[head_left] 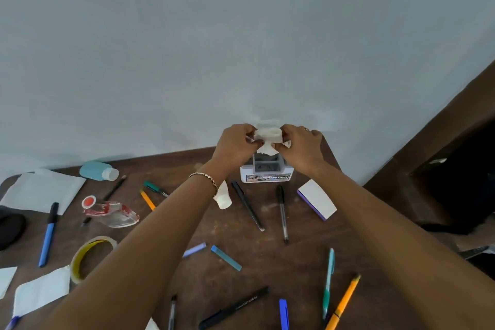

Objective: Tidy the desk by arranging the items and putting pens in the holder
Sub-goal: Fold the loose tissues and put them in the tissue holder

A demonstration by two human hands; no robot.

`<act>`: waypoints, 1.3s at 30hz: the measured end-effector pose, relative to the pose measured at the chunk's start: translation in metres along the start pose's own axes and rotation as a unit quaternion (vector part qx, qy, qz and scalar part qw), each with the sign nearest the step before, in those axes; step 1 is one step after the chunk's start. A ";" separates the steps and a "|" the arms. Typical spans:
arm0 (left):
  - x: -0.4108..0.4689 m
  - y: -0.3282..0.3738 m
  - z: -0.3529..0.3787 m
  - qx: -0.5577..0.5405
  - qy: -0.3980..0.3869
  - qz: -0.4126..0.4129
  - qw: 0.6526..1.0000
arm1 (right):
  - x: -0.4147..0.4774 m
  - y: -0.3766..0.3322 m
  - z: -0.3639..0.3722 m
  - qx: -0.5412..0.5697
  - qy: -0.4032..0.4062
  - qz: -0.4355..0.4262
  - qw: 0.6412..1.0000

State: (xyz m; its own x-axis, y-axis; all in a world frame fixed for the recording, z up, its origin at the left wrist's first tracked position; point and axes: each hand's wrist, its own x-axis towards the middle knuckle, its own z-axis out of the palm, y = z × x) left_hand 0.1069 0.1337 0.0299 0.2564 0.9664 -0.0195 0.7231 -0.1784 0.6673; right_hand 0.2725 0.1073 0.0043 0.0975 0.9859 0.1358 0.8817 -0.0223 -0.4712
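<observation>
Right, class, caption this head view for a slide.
Left hand and right hand pinch paper over the holder; pens lie scattered.

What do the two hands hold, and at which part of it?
A crumpled white paper: the left hand pinches its left end, the right hand its right end.

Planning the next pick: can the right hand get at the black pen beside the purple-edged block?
Likely yes, once it lets go: the right hand pinches white paper above the holder. The black pen lies uncovered on the desk, nothing across it.
</observation>
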 end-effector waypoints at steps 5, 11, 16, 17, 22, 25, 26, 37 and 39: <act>0.014 -0.013 0.013 0.034 -0.001 0.006 0.999 | 0.008 0.007 0.014 -0.015 -0.007 -0.005 1.000; 0.020 -0.020 0.014 0.003 0.025 0.004 1.000 | 0.017 0.007 0.019 0.003 -0.007 -0.018 1.000; 0.022 -0.022 0.014 0.048 0.029 0.020 0.998 | 0.014 0.006 0.018 -0.055 -0.008 -0.062 0.997; 0.022 -0.022 0.014 0.066 0.025 0.026 0.997 | 0.012 0.006 0.016 -0.073 -0.003 -0.071 0.995; 0.024 -0.018 0.020 0.138 0.023 0.060 0.988 | 0.008 0.011 0.009 -0.129 0.000 -0.086 0.988; 0.026 -0.018 0.025 0.186 0.018 0.075 0.980 | 0.006 0.012 0.011 -0.141 0.000 -0.076 0.987; 0.027 -0.019 0.027 0.199 0.018 0.079 0.977 | 0.006 0.011 0.013 -0.149 0.000 -0.074 0.986; 0.023 -0.029 0.035 0.191 0.069 0.094 0.975 | -0.001 0.016 0.027 -0.112 0.085 -0.071 0.988; 0.023 -0.030 0.037 0.192 0.066 0.092 0.975 | -0.001 0.018 0.028 -0.114 0.085 -0.077 0.987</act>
State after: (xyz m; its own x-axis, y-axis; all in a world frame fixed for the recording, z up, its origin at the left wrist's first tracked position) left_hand 0.1147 0.1548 -0.0177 0.3377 0.9224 0.1876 0.8661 -0.3826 0.3216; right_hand 0.2756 0.1109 -0.0285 0.0135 0.9392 0.3430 0.9712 0.0693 -0.2281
